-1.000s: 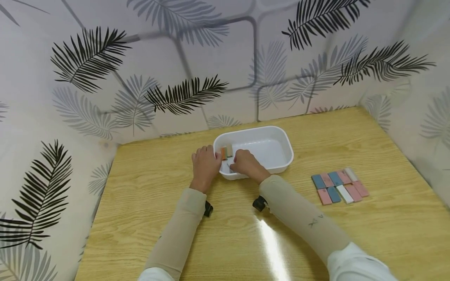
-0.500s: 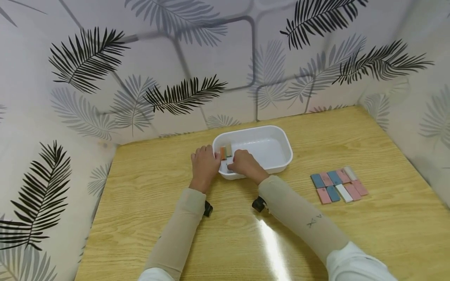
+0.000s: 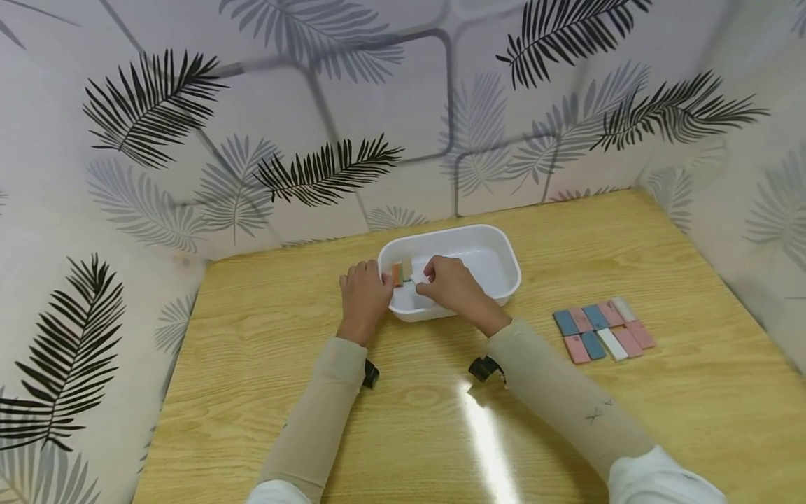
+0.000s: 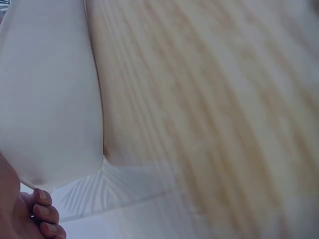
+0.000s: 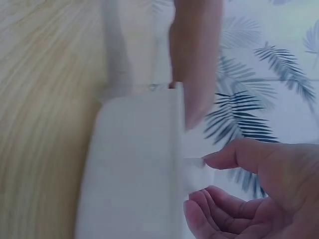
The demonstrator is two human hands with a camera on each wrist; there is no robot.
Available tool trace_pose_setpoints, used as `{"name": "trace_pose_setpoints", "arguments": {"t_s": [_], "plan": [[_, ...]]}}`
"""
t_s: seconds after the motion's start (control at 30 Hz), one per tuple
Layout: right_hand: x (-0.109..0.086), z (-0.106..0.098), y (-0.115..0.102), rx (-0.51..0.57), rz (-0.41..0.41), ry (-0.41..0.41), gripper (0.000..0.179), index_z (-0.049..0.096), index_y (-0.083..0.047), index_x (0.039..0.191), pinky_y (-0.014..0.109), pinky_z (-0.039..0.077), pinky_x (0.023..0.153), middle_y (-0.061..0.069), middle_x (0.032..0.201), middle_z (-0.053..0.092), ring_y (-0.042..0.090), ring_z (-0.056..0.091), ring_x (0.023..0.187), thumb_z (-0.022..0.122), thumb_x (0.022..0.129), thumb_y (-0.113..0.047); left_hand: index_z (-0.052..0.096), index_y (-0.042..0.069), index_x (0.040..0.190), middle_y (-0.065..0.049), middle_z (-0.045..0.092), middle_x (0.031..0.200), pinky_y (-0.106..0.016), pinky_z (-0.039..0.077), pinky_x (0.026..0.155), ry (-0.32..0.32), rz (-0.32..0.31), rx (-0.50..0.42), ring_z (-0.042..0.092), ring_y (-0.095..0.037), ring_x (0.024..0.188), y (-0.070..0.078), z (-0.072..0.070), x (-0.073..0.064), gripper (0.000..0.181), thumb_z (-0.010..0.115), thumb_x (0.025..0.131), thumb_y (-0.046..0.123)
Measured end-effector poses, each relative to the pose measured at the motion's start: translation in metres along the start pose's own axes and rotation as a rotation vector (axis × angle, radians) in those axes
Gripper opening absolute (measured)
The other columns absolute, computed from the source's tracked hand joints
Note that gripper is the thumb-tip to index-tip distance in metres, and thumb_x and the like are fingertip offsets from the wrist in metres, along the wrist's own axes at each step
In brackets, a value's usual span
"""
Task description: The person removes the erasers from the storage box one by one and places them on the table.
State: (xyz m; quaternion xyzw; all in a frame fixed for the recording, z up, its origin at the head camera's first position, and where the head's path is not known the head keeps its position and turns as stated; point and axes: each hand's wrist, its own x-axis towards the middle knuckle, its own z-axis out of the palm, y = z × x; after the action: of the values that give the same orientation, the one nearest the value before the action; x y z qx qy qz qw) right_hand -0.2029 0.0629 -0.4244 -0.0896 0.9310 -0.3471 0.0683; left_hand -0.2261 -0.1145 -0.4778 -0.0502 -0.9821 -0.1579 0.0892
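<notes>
A white plastic tub (image 3: 497, 297) stands near the back of the table. My left hand (image 3: 365, 297) grips its left end, thumb at the rim; in the left wrist view, curled fingers (image 4: 45, 214) show at the tub's wall. Over the tub's left half, my right hand (image 3: 453, 285) pinches a small white eraser-like block (image 3: 419, 278) between thumb and fingers. That white block (image 5: 195, 174) also shows above the rim in the right wrist view, blurred. Side by side at the tub's left end are an orange-and-green block (image 3: 397, 274) and a beige block (image 3: 406, 268).
To the right on the wooden table (image 3: 403, 434), several flat pink, blue and white blocks (image 3: 595, 318) lie in two tight rows. A leaf-patterned covering (image 3: 283, 105) rises behind and at both sides of the table.
My right hand has risen from low inside the tub and shifted slightly right, bringing the white block up with it. The left hand stays on the tub's left end.
</notes>
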Motion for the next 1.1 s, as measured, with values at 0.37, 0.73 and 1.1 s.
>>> {"name": "trace_pose_setpoints", "arguments": {"t_s": [0.37, 0.73, 1.1], "plan": [[-0.033, -0.046, -0.005, 0.100, -0.061, 0.133, 0.026, 0.059, -0.002, 0.097, 0.032, 0.045, 0.070, 0.006, 0.085, 0.061, 0.019, 0.056, 0.076, 0.064, 0.080, -0.020, 0.058, 0.001, 0.098, -0.012, 0.056, 0.093, -0.042, 0.032, 0.074, 0.001, -0.007, -0.021, 0.047, -0.027, 0.084, -0.002, 0.000, 0.000, 0.029, 0.044, 0.091, 0.026], [-0.066, -0.091, 0.039, 0.061, 0.019, 0.166, 0.029, 0.057, -0.002, 0.102, 0.036, 0.046, 0.073, 0.010, 0.092, 0.060, 0.022, 0.057, 0.084, 0.062, 0.084, -0.024, 0.058, 0.001, 0.101, -0.011, 0.055, 0.096, -0.040, 0.031, 0.076, -0.033, -0.026, -0.016, 0.046, -0.026, 0.086, 0.002, -0.002, -0.001, 0.029, 0.044, 0.092, 0.025], [-0.093, -0.125, 0.095, 0.032, 0.125, 0.167, 0.045, 0.054, 0.002, 0.111, 0.043, 0.045, 0.076, 0.016, 0.101, 0.059, 0.029, 0.057, 0.092, 0.057, 0.088, -0.037, 0.058, 0.001, 0.105, -0.011, 0.056, 0.098, -0.040, 0.031, 0.076, -0.037, -0.025, -0.021, 0.047, -0.026, 0.088, 0.000, -0.001, 0.001, 0.032, 0.042, 0.092, 0.026]]}}
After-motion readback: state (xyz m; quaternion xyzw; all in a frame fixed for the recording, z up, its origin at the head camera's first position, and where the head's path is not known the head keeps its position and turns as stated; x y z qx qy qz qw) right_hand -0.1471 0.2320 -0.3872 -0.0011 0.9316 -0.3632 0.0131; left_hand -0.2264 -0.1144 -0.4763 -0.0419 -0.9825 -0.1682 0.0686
